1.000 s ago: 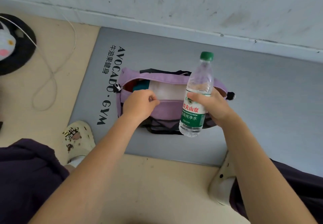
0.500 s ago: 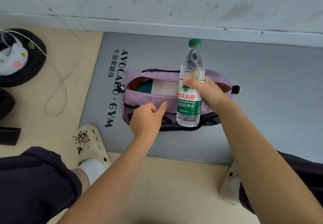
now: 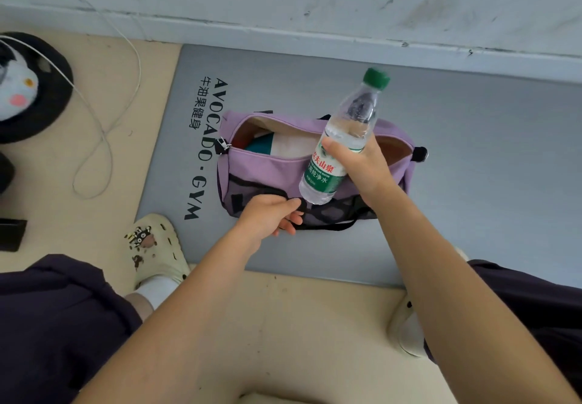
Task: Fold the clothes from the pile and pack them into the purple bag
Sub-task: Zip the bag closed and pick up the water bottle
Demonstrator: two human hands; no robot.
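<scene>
The purple bag (image 3: 261, 167) lies on a grey gym mat (image 3: 472, 151), its top zip open. Folded clothes (image 3: 283, 146), teal and white, show inside the opening. My right hand (image 3: 362, 164) grips a clear water bottle (image 3: 343, 139) with a green cap and green label, tilted over the bag's front, its base near the black mesh pocket (image 3: 340, 211). My left hand (image 3: 267, 214) pinches the top edge of that mesh pocket at the bag's lower front.
A white wall and skirting run along the back. A white cable (image 3: 104, 126) loops on the beige floor at left, beside a round black cushion with a plush toy (image 3: 22, 94). My cream clogs (image 3: 151, 246) flank the mat's near edge.
My left hand has moved down from the bag's zip edge to the mesh pocket. The bottle has tilted to the right and its base has come down toward that pocket.
</scene>
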